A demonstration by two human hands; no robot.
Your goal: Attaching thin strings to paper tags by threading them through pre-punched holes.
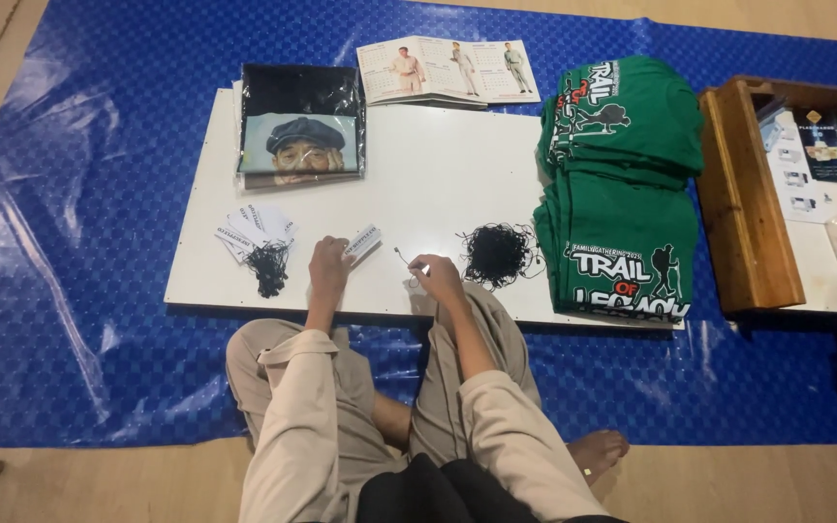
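I am pinching a small white paper tag (pixel 361 242) in my left hand (pixel 327 266), and my right hand (pixel 436 275) is pinching a thin black string (pixel 402 257) just beside it. I judge I am threading; the next move needs a steady aim. More strings (pixel 496 254) are lying just right of my right hand.

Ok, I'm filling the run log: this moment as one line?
left hand: holds paper tag | right hand: pinches black string | string pile beside | on white board

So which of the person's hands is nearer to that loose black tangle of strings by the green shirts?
The right hand. It rests just left of the black string tangle, a short gap away. The left hand is farther left, holding a small white tag.
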